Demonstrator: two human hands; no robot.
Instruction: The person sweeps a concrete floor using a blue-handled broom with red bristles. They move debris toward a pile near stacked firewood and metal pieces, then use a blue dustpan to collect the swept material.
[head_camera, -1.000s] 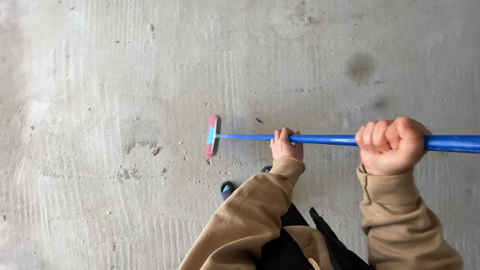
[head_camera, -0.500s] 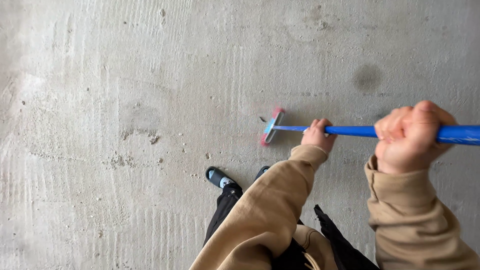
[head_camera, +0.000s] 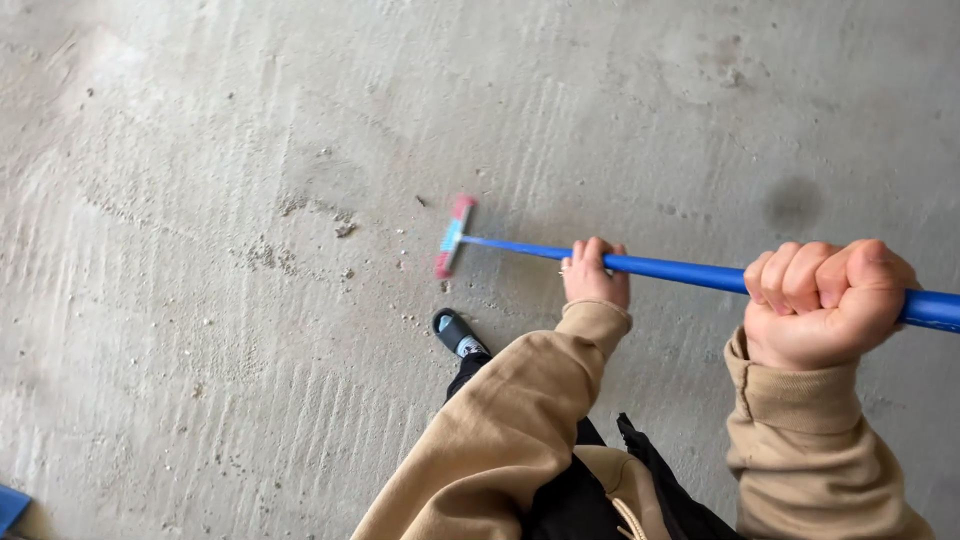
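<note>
Broom (head_camera: 640, 262) mid-frame, head (head_camera: 453, 236) on the concrete floor (head_camera: 200, 150). Left hand (head_camera: 594, 274) and right hand (head_camera: 822, 302) both clenched round its blue handle. Grit (head_camera: 340, 228) left of the head looks unswept; dark stain (head_camera: 793, 204) upper right.

I see bare concrete floor (head_camera: 250, 380) all around — matt grey, rough, raked with fine parallel ridges on the near left, gritty with loose crumbs by the broom head (head_camera: 453, 236). That head looks like plastic, pink bristles under a pale blue back. The broom handle (head_camera: 670, 268) is smooth blue with a slight sheen — metal or plastic, I can't tell. My sleeves (head_camera: 520, 420) are soft tan knit cloth, ribbed at the cuffs. The shoe (head_camera: 458, 332) looks dark and matt.
</note>
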